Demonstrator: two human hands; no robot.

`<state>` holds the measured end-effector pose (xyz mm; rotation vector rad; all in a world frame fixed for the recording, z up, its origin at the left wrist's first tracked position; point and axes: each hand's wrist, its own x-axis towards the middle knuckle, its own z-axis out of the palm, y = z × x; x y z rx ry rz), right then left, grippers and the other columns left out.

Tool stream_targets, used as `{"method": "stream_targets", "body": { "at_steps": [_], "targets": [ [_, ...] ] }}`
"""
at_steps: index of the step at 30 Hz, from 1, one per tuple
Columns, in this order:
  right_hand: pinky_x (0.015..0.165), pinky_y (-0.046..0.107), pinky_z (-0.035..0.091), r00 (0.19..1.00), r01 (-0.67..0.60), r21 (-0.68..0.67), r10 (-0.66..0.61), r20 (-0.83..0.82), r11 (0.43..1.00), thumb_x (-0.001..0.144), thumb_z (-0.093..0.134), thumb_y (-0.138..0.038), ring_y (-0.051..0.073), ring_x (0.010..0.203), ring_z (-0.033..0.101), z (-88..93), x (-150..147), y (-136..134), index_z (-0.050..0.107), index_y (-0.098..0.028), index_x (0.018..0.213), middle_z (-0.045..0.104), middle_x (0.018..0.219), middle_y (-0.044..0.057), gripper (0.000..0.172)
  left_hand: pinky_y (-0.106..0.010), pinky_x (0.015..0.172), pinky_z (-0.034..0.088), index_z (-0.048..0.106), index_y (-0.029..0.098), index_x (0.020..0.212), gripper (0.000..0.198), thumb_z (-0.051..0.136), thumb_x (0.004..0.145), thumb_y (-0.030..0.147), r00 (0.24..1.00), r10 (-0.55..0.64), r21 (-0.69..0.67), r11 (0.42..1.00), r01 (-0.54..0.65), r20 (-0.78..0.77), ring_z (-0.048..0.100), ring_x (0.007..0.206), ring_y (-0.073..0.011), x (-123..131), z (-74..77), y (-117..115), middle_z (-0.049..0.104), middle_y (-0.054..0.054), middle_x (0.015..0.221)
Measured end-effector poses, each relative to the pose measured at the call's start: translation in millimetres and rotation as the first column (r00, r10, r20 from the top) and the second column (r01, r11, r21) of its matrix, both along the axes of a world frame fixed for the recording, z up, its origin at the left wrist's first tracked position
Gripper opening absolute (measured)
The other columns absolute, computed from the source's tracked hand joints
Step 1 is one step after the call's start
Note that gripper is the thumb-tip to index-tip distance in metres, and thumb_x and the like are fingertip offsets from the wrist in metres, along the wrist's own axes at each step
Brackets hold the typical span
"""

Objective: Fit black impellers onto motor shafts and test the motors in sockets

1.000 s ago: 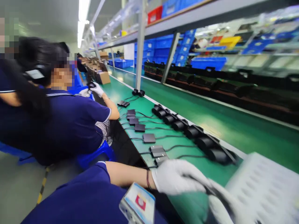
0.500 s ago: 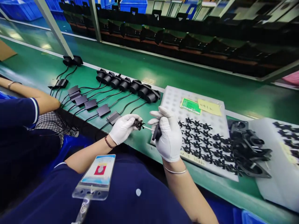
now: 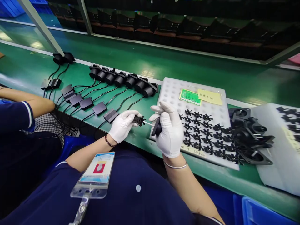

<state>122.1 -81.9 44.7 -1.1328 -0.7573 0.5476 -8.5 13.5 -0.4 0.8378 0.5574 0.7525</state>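
Fingers of my left hand (image 3: 123,126) are clamped on black fan piece (image 3: 140,120) with white pin, and fingers of my right hand (image 3: 170,131) clamp dark part (image 3: 157,127), held close to fit together, I think, above green tabletop (image 3: 28,70). White foam tray (image 3: 165,93) keeps more fan pieces (image 3: 199,131) separated; writing on yellow note (image 3: 209,97) is unclear to me

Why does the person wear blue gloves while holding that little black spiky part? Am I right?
No, the gloves are white, not blue, as the head view shows. The rest is right: the left hand does hold the little black spiky part.
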Motion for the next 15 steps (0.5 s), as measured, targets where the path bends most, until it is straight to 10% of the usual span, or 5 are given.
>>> {"method": "stream_targets", "body": {
  "at_steps": [15],
  "targets": [
    [0.078, 0.035, 0.062, 0.999, 0.048, -0.14, -0.051, -0.013, 0.989, 0.1, 0.065, -0.064, 0.016, 0.082, 0.071, -8.8, 8.4, 3.4, 0.069, -0.027, 0.124, 0.072, 0.103, 0.003, 0.044, -0.027, 0.072, 0.065, 0.081, 0.017, 0.102, 0.032, 0.087, 0.086, 0.043, 0.981, 0.088, 0.428, 0.904, -0.006, -0.173, 0.075, 0.073, -0.0143, -9.4, 19.6, -6.4, 0.082, -0.009, 0.101]
  ]
}}
